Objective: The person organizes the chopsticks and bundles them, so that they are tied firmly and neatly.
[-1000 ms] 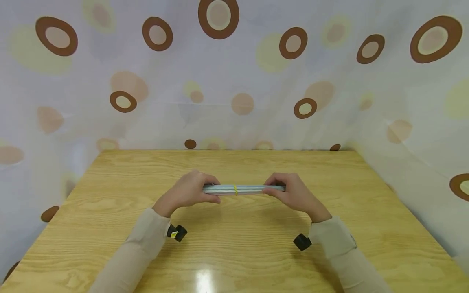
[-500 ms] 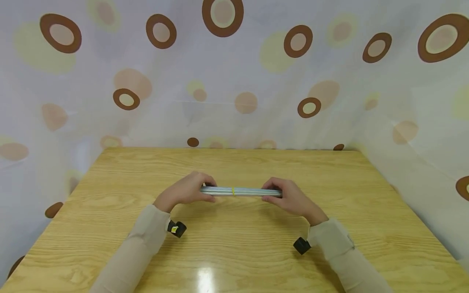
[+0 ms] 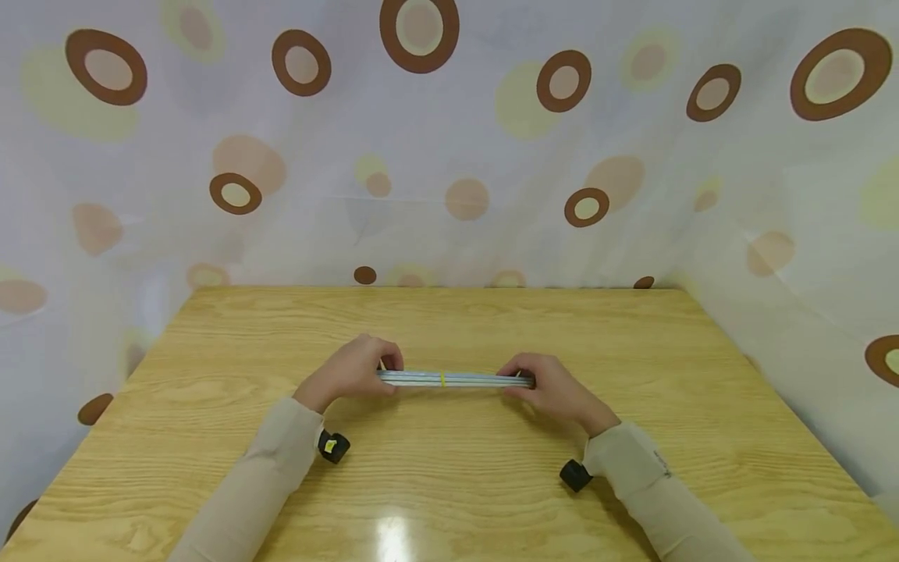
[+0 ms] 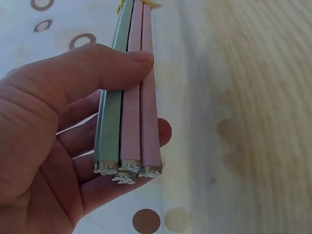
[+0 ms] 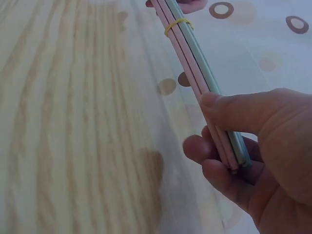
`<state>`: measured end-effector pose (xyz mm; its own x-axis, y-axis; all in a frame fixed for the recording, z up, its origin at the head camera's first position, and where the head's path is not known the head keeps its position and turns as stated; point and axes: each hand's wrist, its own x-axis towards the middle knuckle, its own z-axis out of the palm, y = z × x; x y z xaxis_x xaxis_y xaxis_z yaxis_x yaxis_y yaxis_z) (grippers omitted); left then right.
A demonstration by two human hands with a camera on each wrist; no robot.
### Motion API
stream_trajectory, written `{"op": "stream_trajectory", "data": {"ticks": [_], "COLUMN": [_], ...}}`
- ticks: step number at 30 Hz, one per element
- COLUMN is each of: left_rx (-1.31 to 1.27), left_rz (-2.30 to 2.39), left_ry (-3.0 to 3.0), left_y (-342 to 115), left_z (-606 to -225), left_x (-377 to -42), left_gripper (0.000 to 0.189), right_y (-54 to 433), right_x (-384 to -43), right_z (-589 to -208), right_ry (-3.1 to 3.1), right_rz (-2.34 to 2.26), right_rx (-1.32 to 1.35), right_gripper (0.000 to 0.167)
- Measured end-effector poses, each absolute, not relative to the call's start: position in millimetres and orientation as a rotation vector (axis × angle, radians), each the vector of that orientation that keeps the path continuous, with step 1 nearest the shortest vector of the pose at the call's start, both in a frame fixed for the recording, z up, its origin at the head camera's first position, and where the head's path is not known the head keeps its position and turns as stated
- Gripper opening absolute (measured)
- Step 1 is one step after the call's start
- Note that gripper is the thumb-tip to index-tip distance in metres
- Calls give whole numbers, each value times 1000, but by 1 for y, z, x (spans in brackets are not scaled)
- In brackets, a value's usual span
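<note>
A bundle of slim pink and pale green sticks point(image 3: 417, 379) lies sideways between my hands, over the table. Round its middle runs a yellow rubber band point(image 3: 442, 379). My left hand point(image 3: 349, 370) grips the left end, thumb across the pink and green faces and fingers behind, as the left wrist view shows. Crinkled whitish tips point(image 4: 124, 171) show at that end. At the other end my right hand point(image 3: 551, 388) holds the bundle between thumb and curled fingers. In the right wrist view, part of my left hand point(image 5: 191, 6) shows beyond the band.
The light wood table point(image 3: 449, 476) spreads under both hands. Behind it and along the sides hangs a white cloth point(image 3: 316, 140) with brown and beige ring patterns. Black wrist cameras point(image 3: 333, 446) hang from the cuffs of the beige sleeves point(image 3: 263, 468).
Both hands have brought the bundle lower in the head view, nearer to the person, and slightly left. Its right end now sits a little lower than its left. Both grips are kept.
</note>
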<state>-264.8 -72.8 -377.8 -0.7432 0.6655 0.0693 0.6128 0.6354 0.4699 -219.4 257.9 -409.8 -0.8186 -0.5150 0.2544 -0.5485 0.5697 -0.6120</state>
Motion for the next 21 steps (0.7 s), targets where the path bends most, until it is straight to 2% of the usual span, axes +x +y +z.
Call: {"op": "stream_trajectory", "data": {"ticks": [21], "left_rx": [1044], "left_rz": [746], "left_ry": [2653], "left_y": [-75], "left_z": [-390], "left_x": [-265], "left_gripper": [18], "right_y": [257], "right_x": [-221], "right_z": [-419], "right_ry": [-2795], "right_rz": [915], "right_rx": [945], "right_gripper": [19]}}
